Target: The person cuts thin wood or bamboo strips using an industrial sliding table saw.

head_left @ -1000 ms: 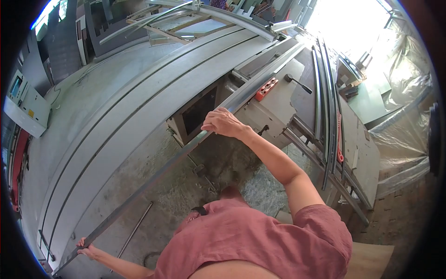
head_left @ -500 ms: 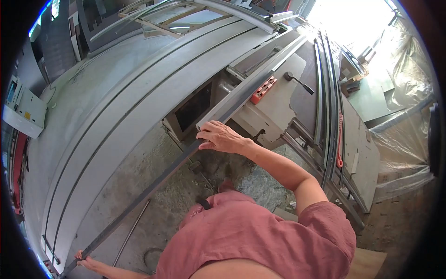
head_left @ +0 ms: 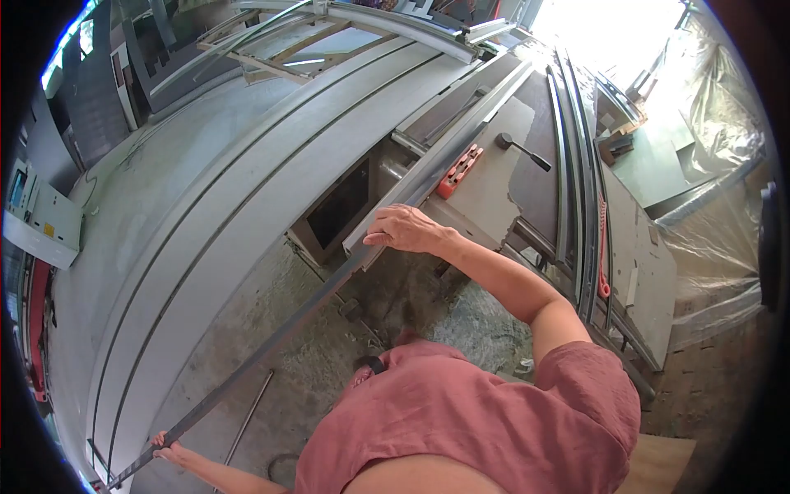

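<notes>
Head cam: R hand (head_left: 407, 229) fingers (head_left: 380, 238) curled over long metal bar (head_left: 313, 292) mid-span, L hand (head_left: 169, 449) clasps its end. Risk: bar may whip & hit saw counter (head_left: 485, 193) if grip slips.

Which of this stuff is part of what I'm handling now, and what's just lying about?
In hand: long metal bar; right hand on it; left hand at its near end.
Lying about: red block; black lever; thin rod on the floor.
</notes>
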Available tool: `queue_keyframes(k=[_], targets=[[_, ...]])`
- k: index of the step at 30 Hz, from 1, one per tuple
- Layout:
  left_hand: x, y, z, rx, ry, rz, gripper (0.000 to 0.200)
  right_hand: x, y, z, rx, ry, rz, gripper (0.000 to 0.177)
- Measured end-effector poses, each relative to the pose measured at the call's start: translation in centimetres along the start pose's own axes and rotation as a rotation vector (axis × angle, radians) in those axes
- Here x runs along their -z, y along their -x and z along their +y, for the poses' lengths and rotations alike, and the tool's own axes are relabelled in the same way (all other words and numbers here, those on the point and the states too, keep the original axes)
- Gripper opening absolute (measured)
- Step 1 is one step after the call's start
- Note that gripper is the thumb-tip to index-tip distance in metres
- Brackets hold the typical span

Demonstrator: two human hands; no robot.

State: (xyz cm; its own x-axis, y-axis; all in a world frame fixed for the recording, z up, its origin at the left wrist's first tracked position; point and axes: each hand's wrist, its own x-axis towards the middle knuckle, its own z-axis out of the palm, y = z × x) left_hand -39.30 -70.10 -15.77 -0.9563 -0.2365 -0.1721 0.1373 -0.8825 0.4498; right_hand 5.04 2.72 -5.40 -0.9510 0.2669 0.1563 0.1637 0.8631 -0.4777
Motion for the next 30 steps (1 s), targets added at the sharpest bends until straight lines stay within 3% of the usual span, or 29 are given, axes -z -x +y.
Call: queue_keyframes(k=[3,7,18,20,23,26,30], targets=[[0.1,0.4,-2.3,0.016,-0.070,0.043,0.064,0.7,-0.3,2.0,0.076,0.109,0.034,0.049],[-2.3,4.3,-6.4,-0.018,-0.037,-0.051,0.061,2.3,0.0,4.3,0.062,0.272,0.099,0.050],[-4.3,9.4,-11.1,-0.097,-0.080,-0.181,0.063,6.9,0.0,9.3,-0.090,0.330,-0.066,0.054],[-6.7,12.3,-12.8,-0.119,-0.060,-0.137,0.050,7.7,0.0,10.3,-0.112,0.332,-0.097,0.055],[-8.0,14.5,-15.3,-0.138,-0.134,-0.115,0.046,8.7,0.4,12.8,-0.134,0.336,-0.099,0.056],[-7.9,15.9,-17.3,-0.176,-0.189,-0.162,0.063,10.0,0.8,15.3,-0.174,0.325,-0.090,0.056],[-10.9,21.0,-20.1,-0.215,-0.218,-0.109,0.061,11.4,1.1,17.3,-0.243,0.314,-0.122,0.055]])
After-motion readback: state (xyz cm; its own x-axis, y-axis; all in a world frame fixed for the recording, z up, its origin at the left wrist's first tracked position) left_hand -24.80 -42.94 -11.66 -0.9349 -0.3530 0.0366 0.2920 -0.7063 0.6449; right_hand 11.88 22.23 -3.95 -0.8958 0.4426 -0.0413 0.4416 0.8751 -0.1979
